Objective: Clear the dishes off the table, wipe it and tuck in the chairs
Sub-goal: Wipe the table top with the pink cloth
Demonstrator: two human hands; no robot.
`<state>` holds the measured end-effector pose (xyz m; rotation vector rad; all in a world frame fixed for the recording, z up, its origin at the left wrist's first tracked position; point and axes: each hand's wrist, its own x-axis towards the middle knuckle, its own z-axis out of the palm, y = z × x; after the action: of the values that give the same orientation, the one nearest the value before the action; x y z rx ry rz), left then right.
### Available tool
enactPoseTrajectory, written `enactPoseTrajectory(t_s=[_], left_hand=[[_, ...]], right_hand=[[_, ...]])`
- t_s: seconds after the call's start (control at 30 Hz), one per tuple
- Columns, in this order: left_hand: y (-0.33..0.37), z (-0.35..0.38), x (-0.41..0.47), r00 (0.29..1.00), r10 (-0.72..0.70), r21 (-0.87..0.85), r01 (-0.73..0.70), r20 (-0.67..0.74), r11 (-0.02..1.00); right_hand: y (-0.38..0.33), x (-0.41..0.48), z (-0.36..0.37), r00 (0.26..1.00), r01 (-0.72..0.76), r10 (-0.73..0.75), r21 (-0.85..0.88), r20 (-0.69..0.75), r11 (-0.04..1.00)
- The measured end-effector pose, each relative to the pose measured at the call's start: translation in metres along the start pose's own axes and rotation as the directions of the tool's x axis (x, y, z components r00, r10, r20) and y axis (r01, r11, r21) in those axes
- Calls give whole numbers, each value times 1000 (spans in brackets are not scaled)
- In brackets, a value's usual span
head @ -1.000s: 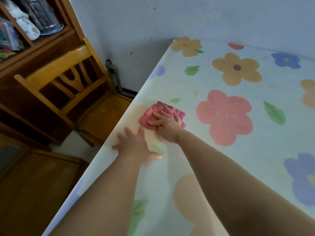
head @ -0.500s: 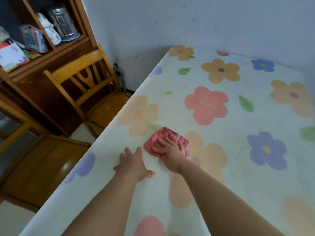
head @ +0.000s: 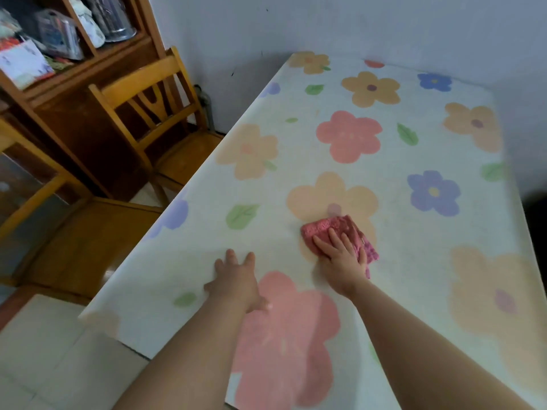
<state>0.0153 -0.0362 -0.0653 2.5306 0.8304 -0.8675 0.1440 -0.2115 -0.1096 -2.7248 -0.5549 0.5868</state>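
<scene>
The right hand (head: 340,257) presses flat on the pink cloth (head: 331,229), soft and light, best held from above, left hand (head: 236,279) spread at 9 o'clock

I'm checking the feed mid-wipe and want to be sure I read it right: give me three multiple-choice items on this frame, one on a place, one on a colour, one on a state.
1. Where does the cloth lie?
A. On the table's flowered cover
B. On the chair seat
C. On the shelf

2. What colour is the cloth?
A. Blue
B. Pink
C. White

3. What is the left hand doing?
A. Gripping a plate
B. Holding the chair back
C. Resting flat on the table, empty

Answers:
1 A, it lies over an orange flower under the right hand.
2 B, pink fabric shows past the fingers.
3 C, the palm is down with fingers spread and nothing in it.
</scene>
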Motion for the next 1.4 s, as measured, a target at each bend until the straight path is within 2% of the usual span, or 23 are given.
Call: enactPoseTrajectory(t_s=[0.13,0.4,0.53,0.63,0.73,0.83,0.93,1.0,1.1,1.17,1.33,1.4], left_hand=[[-28,28,-22,998,25,37,-23,-52,999],[-53,49,-43,997,-43,-7,43,-61,999],[-50,57,-51,997,-59,-14,59,-53,998],[-34,65,-57,997,-68,-13,67,-42,998],[-14,76,-64,997,-72,-9,72,-19,997],[4,92,-75,998,-53,-20,52,-38,998],[21,104,-86,998,-49,-23,48,-32,999],[29,109,-90,998,-58,-20,57,-30,998],[30,109,-92,998,-45,-14,45,-51,999],[26,108,-93,997,-15,14,16,-82,1000],[17,106,-96,988,49,37,-44,-144,998],[14,106,-97,987,27,66,-17,-160,998]], right_hand=[[-29,-41,27,1000,-17,18,26,-3,1000],[-92,-107,78,978,184,-185,21,92,983],[-82,-119,76,947,290,-293,37,131,956],[-48,-126,71,944,317,-315,0,92,949],[1,-131,60,975,222,-222,0,0,975],[65,-139,38,997,59,-60,-21,-49,998],[125,-151,17,990,-115,113,-24,-80,993],[137,-155,13,981,-172,170,-12,-92,985],[116,-148,17,976,-204,202,-14,-85,979],[95,-137,16,982,-175,174,-2,-71,985],[22,-106,23,998,25,-22,-42,63,999],[-12,-95,31,988,102,-95,-55,122,993]])
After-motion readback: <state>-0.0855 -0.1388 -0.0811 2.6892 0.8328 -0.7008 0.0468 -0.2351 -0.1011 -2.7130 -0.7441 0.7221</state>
